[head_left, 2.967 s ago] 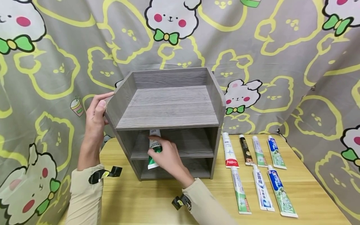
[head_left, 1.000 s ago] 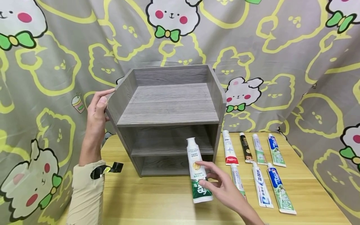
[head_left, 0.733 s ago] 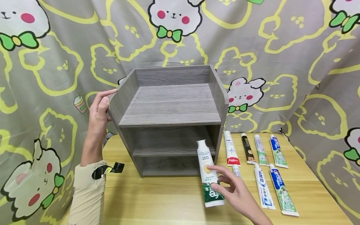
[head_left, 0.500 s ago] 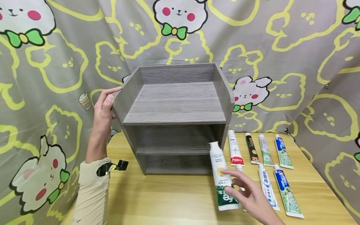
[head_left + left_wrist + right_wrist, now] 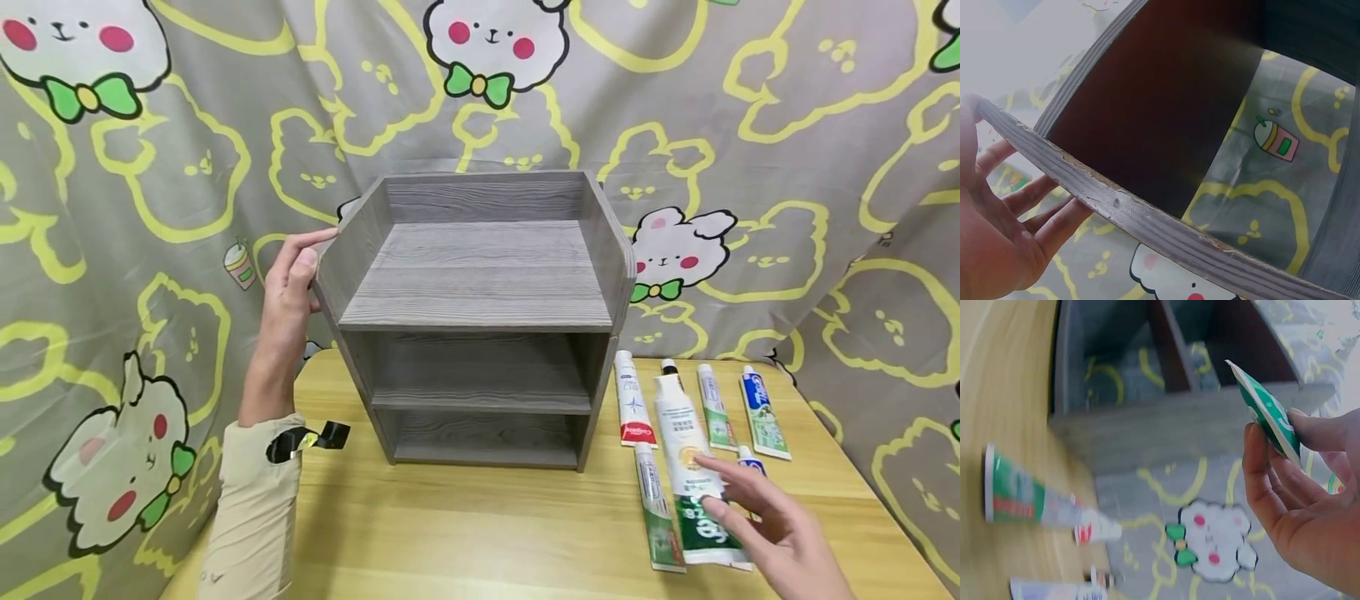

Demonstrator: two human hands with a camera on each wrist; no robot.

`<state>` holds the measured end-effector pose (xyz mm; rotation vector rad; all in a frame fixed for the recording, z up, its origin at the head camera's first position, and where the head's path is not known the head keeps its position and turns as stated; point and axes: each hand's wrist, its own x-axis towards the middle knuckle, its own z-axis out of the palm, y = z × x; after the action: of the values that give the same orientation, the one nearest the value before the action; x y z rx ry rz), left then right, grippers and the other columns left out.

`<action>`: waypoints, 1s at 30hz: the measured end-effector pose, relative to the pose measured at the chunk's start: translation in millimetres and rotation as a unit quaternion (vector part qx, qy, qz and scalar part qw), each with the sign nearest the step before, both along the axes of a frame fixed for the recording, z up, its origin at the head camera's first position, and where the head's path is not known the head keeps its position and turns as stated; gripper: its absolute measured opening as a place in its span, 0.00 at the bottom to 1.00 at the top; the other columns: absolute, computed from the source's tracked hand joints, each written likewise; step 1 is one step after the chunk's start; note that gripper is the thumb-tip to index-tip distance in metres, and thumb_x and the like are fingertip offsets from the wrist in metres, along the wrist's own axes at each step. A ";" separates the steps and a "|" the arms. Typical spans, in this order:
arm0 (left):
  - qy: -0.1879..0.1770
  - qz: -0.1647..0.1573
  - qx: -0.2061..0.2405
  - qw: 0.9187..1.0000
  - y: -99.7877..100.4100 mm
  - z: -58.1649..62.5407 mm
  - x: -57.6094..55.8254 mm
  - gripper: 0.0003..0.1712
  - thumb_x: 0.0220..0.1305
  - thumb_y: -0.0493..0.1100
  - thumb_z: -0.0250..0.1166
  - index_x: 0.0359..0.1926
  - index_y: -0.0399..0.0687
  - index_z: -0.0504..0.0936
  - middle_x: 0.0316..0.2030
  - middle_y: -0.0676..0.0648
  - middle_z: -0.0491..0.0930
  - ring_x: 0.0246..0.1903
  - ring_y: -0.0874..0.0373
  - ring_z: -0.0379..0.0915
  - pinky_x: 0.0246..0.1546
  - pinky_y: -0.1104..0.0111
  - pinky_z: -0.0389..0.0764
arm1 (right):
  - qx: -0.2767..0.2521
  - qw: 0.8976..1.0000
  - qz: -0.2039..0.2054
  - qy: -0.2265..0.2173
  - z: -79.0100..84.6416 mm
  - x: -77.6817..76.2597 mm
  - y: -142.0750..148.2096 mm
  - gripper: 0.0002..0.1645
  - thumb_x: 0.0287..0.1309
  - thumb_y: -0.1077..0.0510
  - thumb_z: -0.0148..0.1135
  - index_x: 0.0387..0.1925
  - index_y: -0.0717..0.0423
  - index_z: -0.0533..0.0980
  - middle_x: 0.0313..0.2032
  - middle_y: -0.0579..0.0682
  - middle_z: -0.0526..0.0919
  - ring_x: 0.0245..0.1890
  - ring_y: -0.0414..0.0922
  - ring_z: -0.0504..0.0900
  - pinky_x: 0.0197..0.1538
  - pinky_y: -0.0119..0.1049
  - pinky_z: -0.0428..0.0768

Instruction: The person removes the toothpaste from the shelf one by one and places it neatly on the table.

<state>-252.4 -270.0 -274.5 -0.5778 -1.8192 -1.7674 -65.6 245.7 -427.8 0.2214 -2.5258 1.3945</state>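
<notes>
My right hand (image 5: 780, 525) pinches a white and green toothpaste tube (image 5: 684, 467) between thumb and fingers near its flat green end, cap end pointing away from me. The tube is held over the toothpaste tubes on the right and covers parts of several. In the right wrist view the tube's crimped green end (image 5: 1266, 412) shows between thumb and fingertips. My left hand (image 5: 288, 279) grips the upper left side panel of a grey wooden shelf unit (image 5: 480, 275). The left wrist view shows that panel's edge (image 5: 1116, 203) between the thumb and fingers.
Toothpaste tubes lie in two rows right of the shelf, among them a red-and-white tube (image 5: 634, 404), a green-and-lilac tube (image 5: 660, 512) and a blue-and-green tube (image 5: 765, 417). The wooden table (image 5: 465, 533) meets a patterned curtain (image 5: 750, 167) behind.
My right hand has brought the white and green tube out of the shelf's middle compartment and rightward over the other tubes. The left hand keeps its grip; the head view has shifted slightly.
</notes>
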 end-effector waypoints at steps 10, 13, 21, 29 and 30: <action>-0.004 0.003 -0.013 1.000 -0.1 -3.2 0.0 0.23 0.75 0.50 0.52 0.64 0.47 0.80 0.52 0.42 0.74 0.36 0.53 0.75 0.24 0.69 0.81 | 0.016 0.995 -0.095 0.015 -25.1 -3.8 58.0 0.23 0.68 0.65 0.65 0.62 0.63 0.77 0.53 0.22 0.78 0.48 0.18 0.77 0.42 0.16 0.77; -0.005 0.009 -0.015 1.000 -0.6 -3.7 0.8 0.23 0.75 0.50 0.52 0.64 0.48 0.80 0.53 0.42 0.74 0.37 0.53 0.74 0.24 0.69 0.81 | 0.024 0.993 -0.119 0.012 -33.3 -7.0 73.9 0.22 0.68 0.64 0.66 0.61 0.64 0.78 0.50 0.19 0.77 0.47 0.16 0.76 0.40 0.15 0.76; -0.011 0.012 -0.006 1.000 -0.7 -3.5 1.3 0.22 0.75 0.50 0.54 0.63 0.49 0.80 0.53 0.43 0.75 0.37 0.53 0.76 0.26 0.69 0.82 | 0.032 0.980 -0.191 -0.046 -59.8 -13.1 117.2 0.22 0.72 0.61 0.61 0.62 0.66 0.76 0.41 0.13 0.71 0.36 0.13 0.74 0.34 0.15 0.75; -0.014 0.019 -0.013 1.000 -8.6 -5.0 7.3 0.23 0.76 0.50 0.53 0.64 0.48 0.79 0.55 0.42 0.74 0.39 0.52 0.76 0.27 0.68 0.83 | 0.070 0.981 -0.173 -0.054 -106.5 -22.4 162.6 0.23 0.73 0.59 0.60 0.61 0.72 0.75 0.41 0.14 0.70 0.37 0.11 0.69 0.33 0.13 0.73; -0.014 0.018 -0.013 1.000 -9.2 -4.6 7.7 0.23 0.76 0.50 0.53 0.64 0.48 0.79 0.55 0.42 0.74 0.39 0.52 0.76 0.27 0.68 0.83 | 0.070 0.982 -0.166 -0.048 -109.3 -22.2 165.0 0.22 0.73 0.60 0.60 0.61 0.71 0.75 0.41 0.14 0.70 0.38 0.11 0.69 0.33 0.12 0.72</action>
<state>-244.8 -279.2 -279.1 -0.5298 -1.8621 -1.7393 -87.8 410.8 -537.1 -0.2408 -2.5879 1.1251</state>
